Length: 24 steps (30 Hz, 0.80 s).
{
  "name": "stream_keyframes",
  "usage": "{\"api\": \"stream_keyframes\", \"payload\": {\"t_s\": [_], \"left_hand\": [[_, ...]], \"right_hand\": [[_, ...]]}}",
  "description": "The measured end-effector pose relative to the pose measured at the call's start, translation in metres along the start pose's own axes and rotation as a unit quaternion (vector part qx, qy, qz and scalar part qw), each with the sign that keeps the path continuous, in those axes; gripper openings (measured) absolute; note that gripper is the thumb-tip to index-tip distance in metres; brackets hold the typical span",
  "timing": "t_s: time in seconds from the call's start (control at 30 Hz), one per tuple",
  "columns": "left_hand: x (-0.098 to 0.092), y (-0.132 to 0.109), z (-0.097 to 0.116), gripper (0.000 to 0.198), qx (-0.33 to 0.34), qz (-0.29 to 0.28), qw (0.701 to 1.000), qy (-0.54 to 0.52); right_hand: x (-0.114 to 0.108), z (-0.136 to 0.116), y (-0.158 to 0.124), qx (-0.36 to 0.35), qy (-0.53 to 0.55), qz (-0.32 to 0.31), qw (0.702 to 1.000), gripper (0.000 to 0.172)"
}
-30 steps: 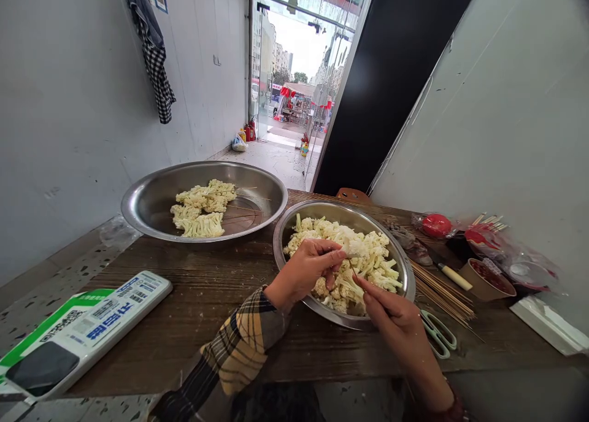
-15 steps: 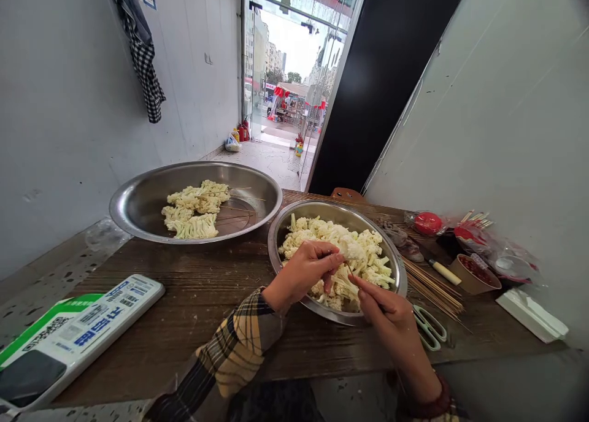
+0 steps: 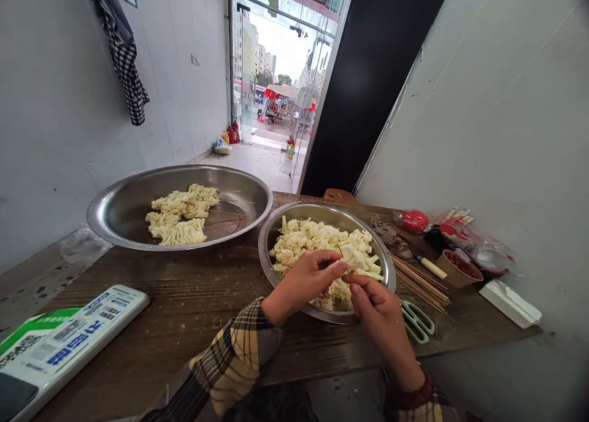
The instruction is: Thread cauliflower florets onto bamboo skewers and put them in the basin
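Observation:
A steel bowl (image 3: 269,241) heaped with loose cauliflower florets (image 3: 301,237) sits on the wooden table in front of me. My left hand (image 3: 306,281) pinches a white floret (image 3: 352,256) over the bowl's near side. My right hand (image 3: 375,302) is closed on a thin bamboo skewer whose tip pokes up through that floret. The two hands touch at the fingertips. To the left, a wider steel pan (image 3: 119,216) holds a few finished cauliflower skewers (image 3: 181,216).
A bundle of bamboo skewers (image 3: 421,284), green-handled scissors (image 3: 416,321), a knife (image 3: 430,265), a paper cup of red sauce (image 3: 455,268) and red bagged items lie right of the bowl. A green-and-white box (image 3: 69,339) lies at the near left. An open glass doorway is ahead.
The skewer tip has pushed further up through the floret, and both hands have drawn closer together and slightly toward me. The camera has swung a little to the right.

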<state>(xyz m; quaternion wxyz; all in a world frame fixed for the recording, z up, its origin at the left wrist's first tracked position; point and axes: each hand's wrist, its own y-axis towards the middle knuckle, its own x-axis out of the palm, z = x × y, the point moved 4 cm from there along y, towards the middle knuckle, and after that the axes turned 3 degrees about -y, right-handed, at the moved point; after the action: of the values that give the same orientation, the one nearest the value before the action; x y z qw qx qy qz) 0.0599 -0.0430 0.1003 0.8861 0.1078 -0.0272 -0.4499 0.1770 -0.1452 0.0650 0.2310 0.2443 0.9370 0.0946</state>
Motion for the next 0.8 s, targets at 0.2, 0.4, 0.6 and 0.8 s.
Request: {"api": "stream_keyframes", "payload": {"t_s": [0.2, 0.4, 0.6, 0.8], "left_hand": [[-0.003, 0.003, -0.005, 0.037, -0.010, 0.041, 0.999, -0.015], [-0.005, 0.006, -0.008, 0.036, 0.032, 0.080, 0.985, -0.149], [0.000, 0.006, -0.005, 0.038, 0.031, 0.035, 0.992, -0.119], [0.007, 0.002, 0.000, 0.040, 0.028, -0.004, 1.000, -0.009]], "right_hand": [[0.004, -0.014, 0.000, -0.013, -0.034, -0.031, 0.999, 0.032], [0.002, -0.013, -0.002, -0.010, 0.018, -0.019, 1.000, 0.032], [0.001, -0.009, -0.005, -0.036, 0.021, 0.016, 0.999, 0.030], [-0.002, -0.014, -0.006, -0.058, 0.001, 0.042, 0.997, 0.026]]}}
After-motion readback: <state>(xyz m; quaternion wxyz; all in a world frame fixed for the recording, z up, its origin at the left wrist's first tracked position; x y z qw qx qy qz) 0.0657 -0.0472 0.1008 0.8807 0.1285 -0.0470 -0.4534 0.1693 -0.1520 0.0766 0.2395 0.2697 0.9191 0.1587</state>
